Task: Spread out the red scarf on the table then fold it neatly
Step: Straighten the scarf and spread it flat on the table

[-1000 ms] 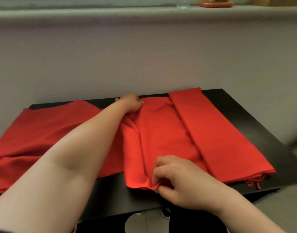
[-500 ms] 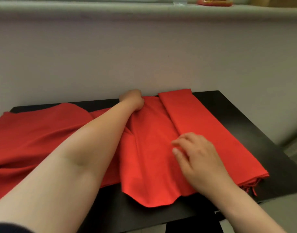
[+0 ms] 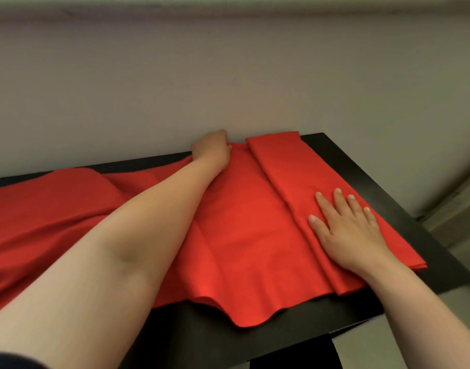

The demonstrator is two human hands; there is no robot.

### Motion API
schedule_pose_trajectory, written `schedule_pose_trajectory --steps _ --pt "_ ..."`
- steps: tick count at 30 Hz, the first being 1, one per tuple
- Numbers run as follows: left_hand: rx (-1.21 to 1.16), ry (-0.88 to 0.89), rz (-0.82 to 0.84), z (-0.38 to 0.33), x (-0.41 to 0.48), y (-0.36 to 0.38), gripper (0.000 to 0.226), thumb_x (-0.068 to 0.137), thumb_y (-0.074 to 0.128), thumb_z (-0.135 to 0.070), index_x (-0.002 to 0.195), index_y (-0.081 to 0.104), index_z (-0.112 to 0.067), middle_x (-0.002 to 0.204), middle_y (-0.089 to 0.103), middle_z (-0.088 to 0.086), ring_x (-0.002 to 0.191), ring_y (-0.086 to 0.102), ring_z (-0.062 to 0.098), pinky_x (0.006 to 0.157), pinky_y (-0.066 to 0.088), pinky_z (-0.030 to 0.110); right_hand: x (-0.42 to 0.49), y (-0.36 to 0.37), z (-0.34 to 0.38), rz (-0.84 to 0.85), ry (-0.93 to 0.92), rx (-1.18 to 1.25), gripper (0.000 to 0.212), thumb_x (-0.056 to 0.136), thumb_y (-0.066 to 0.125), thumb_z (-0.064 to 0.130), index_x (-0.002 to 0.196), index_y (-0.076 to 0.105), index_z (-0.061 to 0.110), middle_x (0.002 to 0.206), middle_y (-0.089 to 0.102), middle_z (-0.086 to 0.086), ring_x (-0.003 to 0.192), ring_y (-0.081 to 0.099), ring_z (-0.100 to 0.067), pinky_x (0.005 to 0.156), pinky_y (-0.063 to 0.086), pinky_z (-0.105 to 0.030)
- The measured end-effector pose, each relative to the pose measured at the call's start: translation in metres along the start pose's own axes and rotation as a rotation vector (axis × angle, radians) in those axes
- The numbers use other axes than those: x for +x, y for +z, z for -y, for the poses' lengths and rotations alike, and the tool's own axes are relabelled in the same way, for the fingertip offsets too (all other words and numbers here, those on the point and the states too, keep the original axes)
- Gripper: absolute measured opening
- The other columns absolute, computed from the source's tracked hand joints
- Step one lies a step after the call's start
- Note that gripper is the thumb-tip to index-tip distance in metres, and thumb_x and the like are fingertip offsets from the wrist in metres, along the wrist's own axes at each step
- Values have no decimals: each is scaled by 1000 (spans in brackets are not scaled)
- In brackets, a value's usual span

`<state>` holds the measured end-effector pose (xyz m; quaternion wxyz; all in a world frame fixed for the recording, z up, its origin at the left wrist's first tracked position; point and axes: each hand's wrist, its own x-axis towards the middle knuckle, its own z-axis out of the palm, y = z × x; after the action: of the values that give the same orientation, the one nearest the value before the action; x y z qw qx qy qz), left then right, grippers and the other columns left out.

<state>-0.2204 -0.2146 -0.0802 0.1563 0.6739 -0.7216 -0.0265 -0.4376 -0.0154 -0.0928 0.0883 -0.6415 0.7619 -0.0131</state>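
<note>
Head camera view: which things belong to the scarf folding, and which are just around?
In the job: red scarf, left hand gripping its far edge, right hand flat on its fold, table.
Just around: wall, floor.

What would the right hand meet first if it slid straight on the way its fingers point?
Only more of the red scarf, the folded band under the right hand, up to its far end; past that, probably the wall, though depth is unclear.
</note>
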Motion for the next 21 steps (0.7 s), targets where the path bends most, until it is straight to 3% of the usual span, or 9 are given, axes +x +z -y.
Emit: schedule_pose_trajectory --steps 3,5,8,11,16,21 --pt "-9 153 -91 -27 -11 4 35 91 50 -31 122 49 -14 125 50 16 115 48 37 94 37 44 4 -2 -10 0 10 2 62 94 20 56 149 4 34 160 -3 -4 147 -2 -24 118 0 -43" --pt "-25 319 -57 -53 -24 6 42 93 43 -38 130 46 -19 133 48 13 122 45 35 99 35 44 5 -3 -13 -7 -11 14 62 94 22 56 149 6 33 160 -1 -5 147 -1 -24 118 1 -43" --pt "1 474 176 -87 -39 8 52 95 30 -50 143 32 -27 152 30 6 141 23 29 114 14 48 0 -6 -18 -60 -19 55 62 94 25 55 149 11 31 160 2 -5 147 1 -24 118 3 -43" --pt "121 483 400 -103 -42 15 61 92 19 -62 147 16 -34 158 9 4 146 2 29 116 -4 52 -6 -3 -29 -69 -2 11 63 93 21 58 149 9 33 160 1 -3 147 0 -22 118 2 -43" --pt "166 509 459 -119 -38 34 66 90 18 -65 147 1 -37 159 -5 3 146 -4 29 116 -5 50 -1 -6 -54 -56 37 8 64 92 17 60 149 5 36 160 -2 -1 147 -2 -20 119 2 -42" --pt "170 533 431 -141 -26 42 63 91 22 -62 147 11 -36 158 6 7 145 7 32 117 3 50 7 -9 -69 -45 48 30 65 91 23 61 149 8 35 160 0 -1 147 0 -19 118 3 -42"
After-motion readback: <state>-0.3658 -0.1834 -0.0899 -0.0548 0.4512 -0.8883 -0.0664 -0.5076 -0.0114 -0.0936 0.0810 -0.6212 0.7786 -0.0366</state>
